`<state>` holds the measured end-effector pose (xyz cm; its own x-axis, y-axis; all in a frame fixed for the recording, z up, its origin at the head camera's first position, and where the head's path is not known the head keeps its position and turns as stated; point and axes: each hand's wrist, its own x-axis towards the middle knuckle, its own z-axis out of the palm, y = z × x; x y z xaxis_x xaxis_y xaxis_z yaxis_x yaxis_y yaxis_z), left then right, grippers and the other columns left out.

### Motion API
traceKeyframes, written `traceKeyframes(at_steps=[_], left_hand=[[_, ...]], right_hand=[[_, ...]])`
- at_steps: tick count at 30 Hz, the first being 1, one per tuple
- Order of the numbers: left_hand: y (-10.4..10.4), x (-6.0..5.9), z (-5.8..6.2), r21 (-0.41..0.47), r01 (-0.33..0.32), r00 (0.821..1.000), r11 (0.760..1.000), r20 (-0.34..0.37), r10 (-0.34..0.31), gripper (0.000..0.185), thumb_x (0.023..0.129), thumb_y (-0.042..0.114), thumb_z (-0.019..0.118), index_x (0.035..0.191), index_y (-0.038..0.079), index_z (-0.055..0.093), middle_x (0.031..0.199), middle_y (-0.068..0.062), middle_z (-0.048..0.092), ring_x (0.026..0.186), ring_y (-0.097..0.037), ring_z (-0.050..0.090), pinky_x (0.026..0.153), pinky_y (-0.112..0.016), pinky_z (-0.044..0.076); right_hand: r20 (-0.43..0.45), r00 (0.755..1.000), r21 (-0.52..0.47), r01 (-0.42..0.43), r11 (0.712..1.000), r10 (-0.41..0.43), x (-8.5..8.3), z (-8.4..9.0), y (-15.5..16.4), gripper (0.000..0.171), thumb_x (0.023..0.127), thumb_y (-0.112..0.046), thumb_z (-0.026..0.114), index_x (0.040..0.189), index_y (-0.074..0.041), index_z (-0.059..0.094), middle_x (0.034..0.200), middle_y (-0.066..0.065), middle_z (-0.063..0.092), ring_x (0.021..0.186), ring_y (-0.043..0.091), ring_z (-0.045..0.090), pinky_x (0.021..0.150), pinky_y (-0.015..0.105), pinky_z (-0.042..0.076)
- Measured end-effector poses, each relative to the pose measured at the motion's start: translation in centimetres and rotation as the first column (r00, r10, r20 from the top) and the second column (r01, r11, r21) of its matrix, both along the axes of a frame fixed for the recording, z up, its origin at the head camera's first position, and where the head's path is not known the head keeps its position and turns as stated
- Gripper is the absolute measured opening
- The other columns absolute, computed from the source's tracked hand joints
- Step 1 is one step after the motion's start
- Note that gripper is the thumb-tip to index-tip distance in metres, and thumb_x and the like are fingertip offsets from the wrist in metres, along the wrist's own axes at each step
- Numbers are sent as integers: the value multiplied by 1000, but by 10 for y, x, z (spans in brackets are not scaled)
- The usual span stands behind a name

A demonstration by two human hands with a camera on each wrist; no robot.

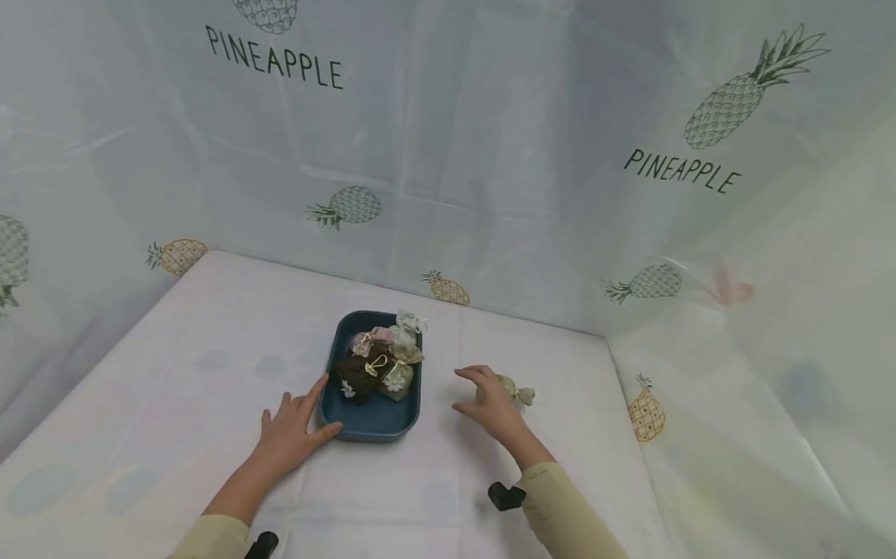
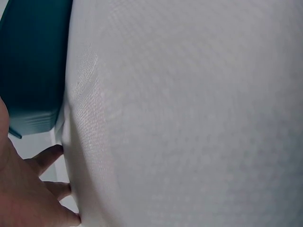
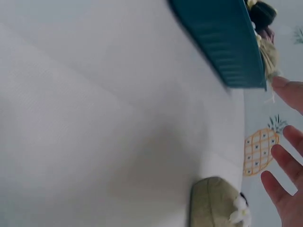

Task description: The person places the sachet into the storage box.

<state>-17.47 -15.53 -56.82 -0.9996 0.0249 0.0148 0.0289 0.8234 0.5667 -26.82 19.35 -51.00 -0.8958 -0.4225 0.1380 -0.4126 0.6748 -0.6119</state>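
A dark blue tray [image 1: 337, 412] sits mid-table and holds several small tied sachets [image 1: 380, 364], dark brown, pink and pale green. My left hand [image 1: 312, 419] lies flat on the cloth, its straight fingers touching the tray's near left corner. The left wrist view shows that tray corner [image 2: 28, 61] beside my fingers [image 2: 47, 158]. To the right of the tray, one pale green sachet [image 1: 516, 391] lies on the table. My right hand [image 1: 476, 393] hovers right beside it with its fingers spread and holds nothing. The right wrist view shows the sachet [image 3: 213, 203] apart from my fingers [image 3: 284, 163].
A white cloth [image 1: 189, 368] covers the table. Pale curtains printed with pineapples [image 1: 454, 146] close it in at the back and on both sides. Black wrist mounts [image 1: 504, 495] sit on both beige sleeves.
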Motion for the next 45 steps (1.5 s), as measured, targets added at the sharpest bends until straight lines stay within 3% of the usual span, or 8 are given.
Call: traceKeyframes(at_steps=[8, 15, 21, 24, 27, 32, 39, 45], left_hand=[[0, 0, 1, -5, -3, 1000, 1000, 10, 3, 91, 90, 56, 62, 158, 19, 14, 141, -35, 41, 134, -62, 15, 98, -81, 6], [1, 0, 3, -6, -1, 1000, 1000, 8, 1, 91, 90, 56, 62, 157, 19, 14, 140, -35, 41, 134, -62, 16, 97, -81, 6], [1, 0, 3, -8, -3, 1000, 1000, 14, 3, 91, 89, 56, 62, 157, 19, 14, 140, -35, 41, 134, -62, 15, 98, -80, 6], [1, 0, 4, -7, -3, 1000, 1000, 12, 3, 91, 89, 55, 63, 157, 19, 14, 140, -35, 42, 134, -62, 16, 98, -81, 6], [1, 0, 4, -6, -2, 1000, 1000, 12, 2, 91, 89, 55, 63, 157, 19, 15, 140, -35, 42, 134, -62, 16, 98, -81, 6], [1, 1, 5, 1, 0, 1000, 1000, 10, 0, 91, 90, 55, 63, 157, 18, 15, 140, -35, 41, 134, -62, 15, 97, -81, 6], [0, 0, 3, 2, 0, 1000, 1000, 13, 0, 91, 90, 56, 62, 157, 19, 14, 140, -35, 41, 135, -62, 15, 98, -81, 5], [0, -1, 1, 2, 2, 1000, 1000, 8, -2, 91, 89, 56, 62, 158, 20, 14, 140, -35, 42, 134, -62, 15, 97, -81, 5]], right_hand=[[47, 992, -105, 118, 987, -114, 7, -5, 25, 54, 80, -8, 80, 130, -6, 60, 129, 10, 55, 112, 33, 56, 91, 49, 48], [21, 972, -42, 236, 971, -235, 10, -15, 45, 58, 79, -13, 83, 132, -10, 60, 126, 11, 55, 95, 25, 58, 76, 40, 51], [49, 939, 32, 339, 940, -340, 8, -21, 56, 65, 80, -23, 83, 136, -7, 55, 131, 16, 49, 85, 21, 56, 66, 33, 48], [66, 926, 59, 368, 928, -371, 5, -23, 58, 68, 80, -28, 82, 138, -6, 53, 134, 18, 47, 87, 22, 58, 70, 36, 51], [88, 920, 76, 376, 923, -382, 0, -26, 61, 70, 82, -32, 80, 139, -6, 51, 135, 19, 48, 101, 29, 59, 82, 42, 51], [154, 921, 9, 361, 933, -358, -7, -29, 62, 68, 83, -24, 79, 141, -5, 50, 138, 22, 47, 123, 37, 49, 96, 50, 45], [234, 887, -23, 414, 910, -398, -12, -30, 60, 67, 83, -19, 79, 141, -6, 50, 142, 25, 44, 132, 43, 38, 107, 56, 32], [260, 864, -51, 457, 888, -430, -15, -34, 61, 63, 81, -14, 81, 138, -6, 53, 143, 22, 45, 134, 42, 38, 107, 56, 32]])
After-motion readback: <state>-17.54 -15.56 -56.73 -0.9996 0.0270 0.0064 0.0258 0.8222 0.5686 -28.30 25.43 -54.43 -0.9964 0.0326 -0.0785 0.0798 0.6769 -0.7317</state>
